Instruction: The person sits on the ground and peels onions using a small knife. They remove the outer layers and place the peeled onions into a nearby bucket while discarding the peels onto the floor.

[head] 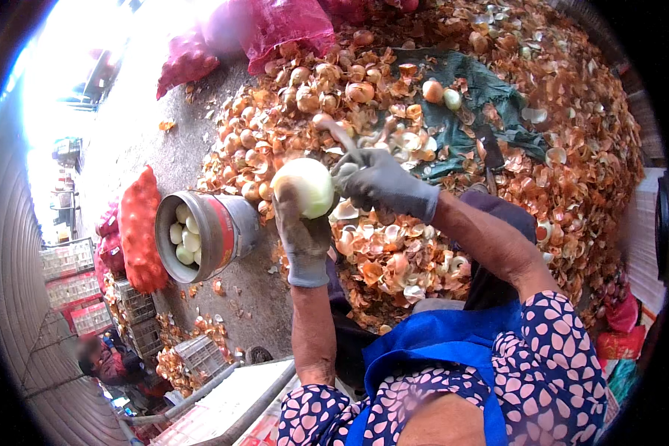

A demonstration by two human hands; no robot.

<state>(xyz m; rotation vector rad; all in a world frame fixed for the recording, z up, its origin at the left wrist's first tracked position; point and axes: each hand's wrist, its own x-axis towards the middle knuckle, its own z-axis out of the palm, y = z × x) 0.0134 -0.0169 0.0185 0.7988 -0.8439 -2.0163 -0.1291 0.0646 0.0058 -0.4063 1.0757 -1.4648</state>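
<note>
My left hand (303, 228), in a soiled grey glove, is closed around a large peeled onion (311, 187) with pale, smooth flesh. Close by on the right, my right hand (376, 178), gloved too, grips a small knife (343, 135) whose blade is blurred and points up and left. Unpeeled onions (306, 99) in brown skins lie in a heap beyond both hands. Peeled onions (190, 240) sit inside a metal bucket (228, 228) to the left. Loose onion skins (393, 256) cover the ground below my hands.
A green mesh sack (474, 83) lies among skins beyond my right hand, near a dark flat blade (489, 146). Full red mesh sacks (139, 228) and plastic crates (200, 357) stand left. Pink sacks (290, 28) are at the top. Another person (114, 359) sits at lower left.
</note>
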